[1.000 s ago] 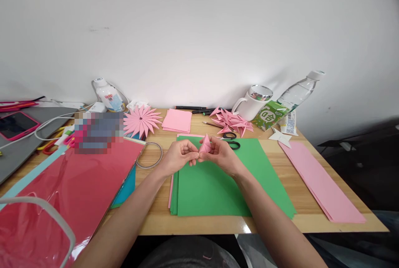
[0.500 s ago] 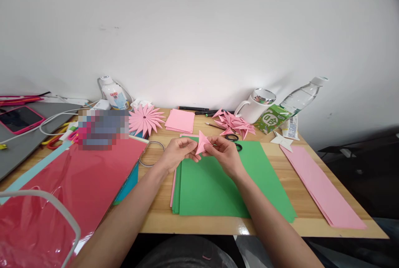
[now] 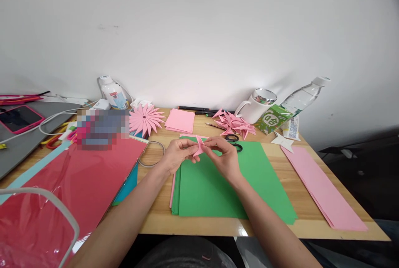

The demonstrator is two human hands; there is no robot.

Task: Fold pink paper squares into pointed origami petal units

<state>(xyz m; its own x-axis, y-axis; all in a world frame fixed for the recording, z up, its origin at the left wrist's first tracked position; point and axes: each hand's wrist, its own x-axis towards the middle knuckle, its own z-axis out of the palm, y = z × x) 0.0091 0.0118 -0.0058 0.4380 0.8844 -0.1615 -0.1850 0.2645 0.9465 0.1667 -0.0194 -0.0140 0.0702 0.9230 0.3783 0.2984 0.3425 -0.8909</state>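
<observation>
1. Pink folded paper piece [image 3: 199, 146], small and pointed, held above the far part of a stack of green sheets [image 3: 227, 193], in front of the person.
2. The left hand [image 3: 178, 156] pinches the piece from its left side, thumb on the near face, other fingers curled behind and below.
3. The right hand [image 3: 227, 159] grips its right edge between thumb and fingertips, so both hands grasp the same piece.
4. The green stack lies on a wooden table [image 3: 157, 218], with pink paper showing at its left and far edges. Black scissor handles [image 3: 240, 148] lie just beyond the right hand.
5. Farther back, left to right: a many-pointed pink paper flower [image 3: 145, 123], square pink sheets [image 3: 180, 121] and a heap of folded pink pieces [image 3: 235, 124].
6. Beside the heap stand a white mug [image 3: 254, 109], a green carton [image 3: 271, 119] and a tilted clear bottle [image 3: 301, 97].
7. Long pink strips [image 3: 324, 189] lie at the right, a white folded paper [image 3: 282, 140] at their far end.
8. At the left, red sheets [image 3: 96, 176] under clear plastic; beyond them, a pixelated patch hides something.
</observation>
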